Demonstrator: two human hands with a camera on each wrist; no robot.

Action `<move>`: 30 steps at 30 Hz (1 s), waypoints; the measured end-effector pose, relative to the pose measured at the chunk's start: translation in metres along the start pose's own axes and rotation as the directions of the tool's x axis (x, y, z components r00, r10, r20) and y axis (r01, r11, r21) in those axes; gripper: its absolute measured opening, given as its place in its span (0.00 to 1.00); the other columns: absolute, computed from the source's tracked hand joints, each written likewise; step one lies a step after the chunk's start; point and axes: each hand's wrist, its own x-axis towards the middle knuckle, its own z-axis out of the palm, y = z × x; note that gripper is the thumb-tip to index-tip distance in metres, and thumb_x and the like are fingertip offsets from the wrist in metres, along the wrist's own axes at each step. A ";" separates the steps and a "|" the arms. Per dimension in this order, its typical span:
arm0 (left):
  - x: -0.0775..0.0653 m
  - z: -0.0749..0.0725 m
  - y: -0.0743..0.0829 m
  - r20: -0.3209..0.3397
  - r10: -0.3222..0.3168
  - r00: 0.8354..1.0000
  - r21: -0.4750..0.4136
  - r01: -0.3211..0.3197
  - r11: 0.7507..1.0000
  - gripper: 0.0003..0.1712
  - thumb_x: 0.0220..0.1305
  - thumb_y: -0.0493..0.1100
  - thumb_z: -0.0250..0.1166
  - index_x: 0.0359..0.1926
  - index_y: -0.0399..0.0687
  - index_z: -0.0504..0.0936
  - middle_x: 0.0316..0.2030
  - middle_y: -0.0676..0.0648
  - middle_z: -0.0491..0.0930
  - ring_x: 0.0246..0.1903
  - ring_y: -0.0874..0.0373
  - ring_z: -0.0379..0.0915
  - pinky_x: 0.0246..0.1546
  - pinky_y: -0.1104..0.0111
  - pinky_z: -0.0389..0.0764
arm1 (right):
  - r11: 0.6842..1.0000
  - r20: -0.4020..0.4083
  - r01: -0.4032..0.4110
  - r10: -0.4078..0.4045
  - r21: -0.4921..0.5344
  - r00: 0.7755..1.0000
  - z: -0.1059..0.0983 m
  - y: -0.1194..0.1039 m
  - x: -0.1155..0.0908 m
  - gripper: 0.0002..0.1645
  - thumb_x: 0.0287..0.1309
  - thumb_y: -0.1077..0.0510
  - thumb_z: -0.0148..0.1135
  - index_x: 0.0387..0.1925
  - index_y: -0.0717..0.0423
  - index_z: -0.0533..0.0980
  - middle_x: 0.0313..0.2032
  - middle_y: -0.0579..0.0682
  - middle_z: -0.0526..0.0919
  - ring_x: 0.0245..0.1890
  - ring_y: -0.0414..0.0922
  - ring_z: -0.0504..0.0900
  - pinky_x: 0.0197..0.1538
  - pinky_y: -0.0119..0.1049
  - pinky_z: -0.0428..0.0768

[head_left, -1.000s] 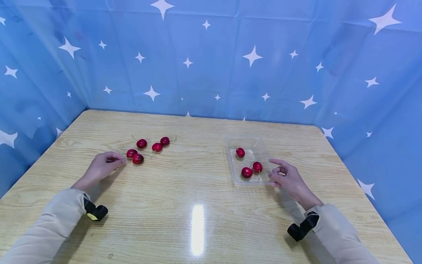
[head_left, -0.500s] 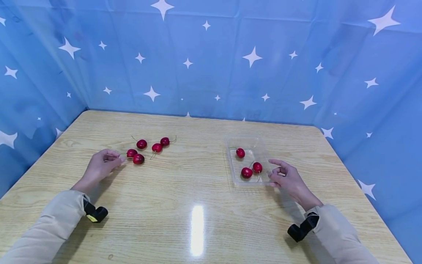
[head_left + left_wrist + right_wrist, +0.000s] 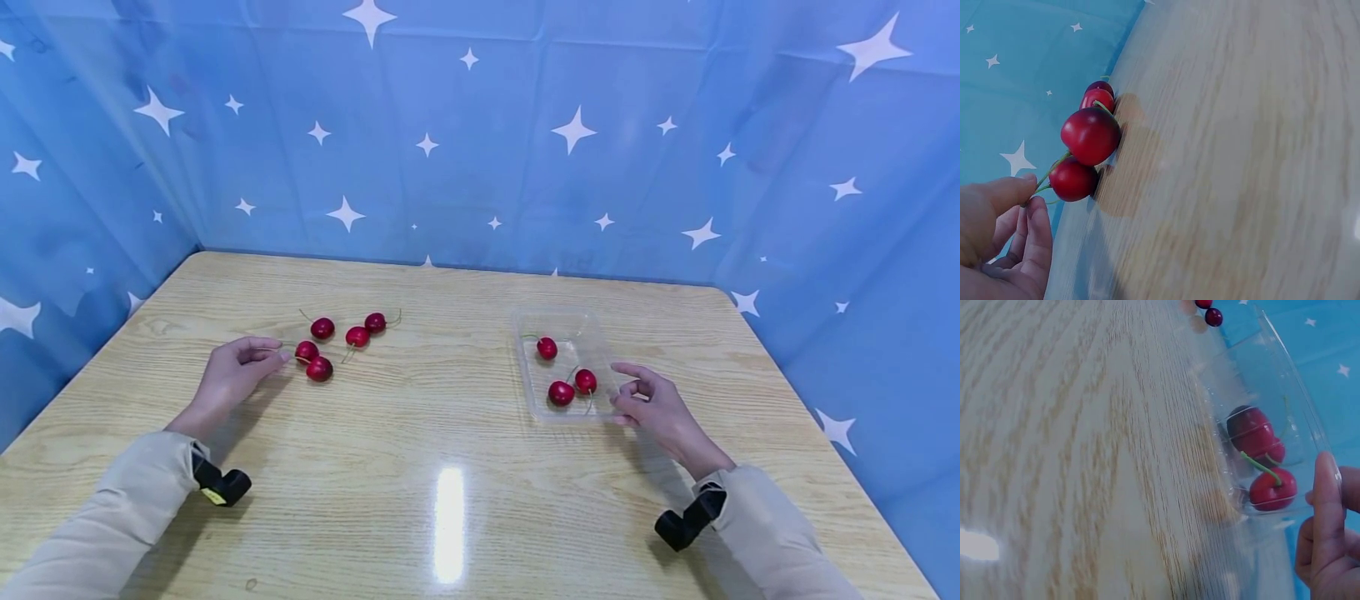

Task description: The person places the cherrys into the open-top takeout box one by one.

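At the left of the table my left hand [image 3: 238, 375] pinches a thin green cherry stem between thumb and fingertips. That stem runs to the nearer dark red cherry [image 3: 1091, 135]. Right beside it sits another cherry [image 3: 1072, 179], its own stem close to the same fingertips. Over on the right, my right hand [image 3: 656, 412] holds the side of a clear plastic box [image 3: 527, 379], thumb at the rim in the right wrist view. Inside the box lie three cherries, one [image 3: 547, 347] toward the back and two together near the front.
Just behind the pinched cherry are more stemmed cherries: one [image 3: 322, 328] alone and two touching, the nearer of them a brighter red cherry [image 3: 357, 336]. A starred blue curtain [image 3: 465, 167] hangs behind the wooden table [image 3: 360, 492].
The two cherries nearest my left hand have shifted slightly right and toward me, and that hand has shifted a little. The right hand and the box stay put.
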 end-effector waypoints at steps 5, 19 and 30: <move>0.000 0.002 0.002 0.000 0.015 1.000 0.012 -0.015 1.000 0.28 0.60 0.54 0.56 0.50 0.34 0.72 0.41 0.39 0.73 0.30 0.71 0.68 0.29 0.78 0.71 | 1.000 0.007 0.000 0.000 0.006 1.000 -0.001 0.000 0.000 0.34 0.56 0.69 0.51 0.63 0.66 0.52 0.29 0.51 0.67 0.26 0.38 0.74 0.32 0.32 0.78; 0.009 0.017 -0.004 0.005 -0.009 1.000 -0.071 0.009 0.997 0.32 0.53 0.65 0.57 0.49 0.46 0.75 0.41 0.49 0.75 0.39 0.64 0.69 0.36 0.75 0.70 | 1.000 0.011 0.013 -0.013 0.017 1.000 0.000 0.000 0.000 0.34 0.56 0.69 0.51 0.63 0.67 0.52 0.29 0.51 0.66 0.25 0.37 0.74 0.31 0.32 0.78; 0.007 0.023 0.010 0.047 0.012 0.999 -0.151 -0.004 0.989 0.29 0.54 0.60 0.59 0.49 0.45 0.76 0.41 0.52 0.75 0.39 0.64 0.70 0.39 0.73 0.70 | 1.000 0.013 0.020 -0.021 0.017 1.000 -0.001 0.002 0.001 0.33 0.54 0.71 0.49 0.62 0.67 0.52 0.29 0.50 0.67 0.32 0.39 0.76 0.31 0.32 0.78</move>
